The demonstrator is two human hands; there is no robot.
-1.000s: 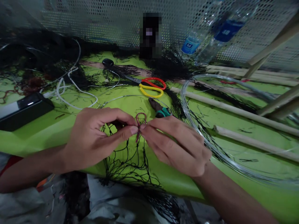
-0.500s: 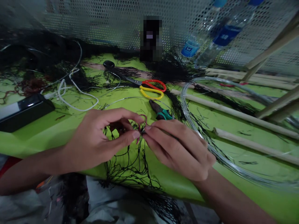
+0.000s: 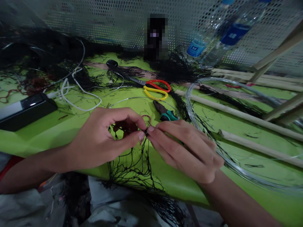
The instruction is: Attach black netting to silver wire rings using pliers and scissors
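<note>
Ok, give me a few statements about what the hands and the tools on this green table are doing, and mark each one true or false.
1. Both hands pinch a dark red cord at the black netting. True.
2. The right hand holds the scissors. False: the scissors lie on the green table, beyond the hands.
3. The pliers with green handles lie between the scissors and the hands. True.
4. The wire coil lies beside the left hand. False: it lies on the right hand's side; the left hand is across from it.
5. The scissors have one red and one yellow handle. True.

left hand (image 3: 100, 142) and right hand (image 3: 187, 149) pinching red cord (image 3: 146, 121), black netting (image 3: 132, 164) beneath
</note>
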